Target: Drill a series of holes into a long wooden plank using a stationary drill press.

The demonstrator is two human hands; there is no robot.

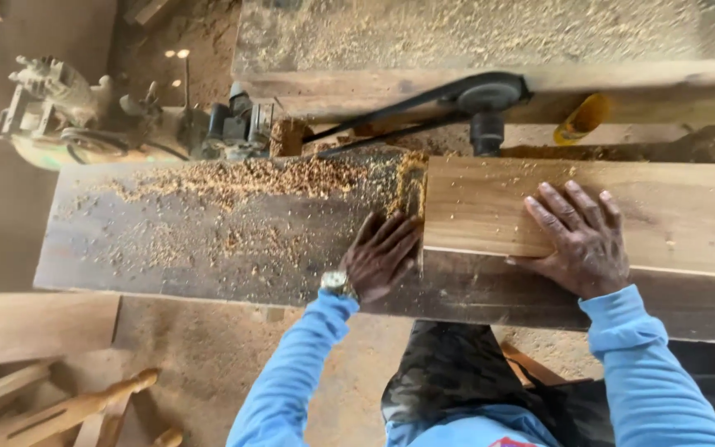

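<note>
On the plank [672, 211], both flat hands [583, 240]

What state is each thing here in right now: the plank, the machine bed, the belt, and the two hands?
Wooden plank: lying flat on the machine bed, pale top face up.
Machine bed: strewn with wood shavings.
Drive belt: looped on its pulley; motion cannot be told.
Left hand: fingers bent, pressed against the plank's end.
Right hand: palm down, fingers spread on the plank.
Wristwatch: worn on the left wrist.
</note>
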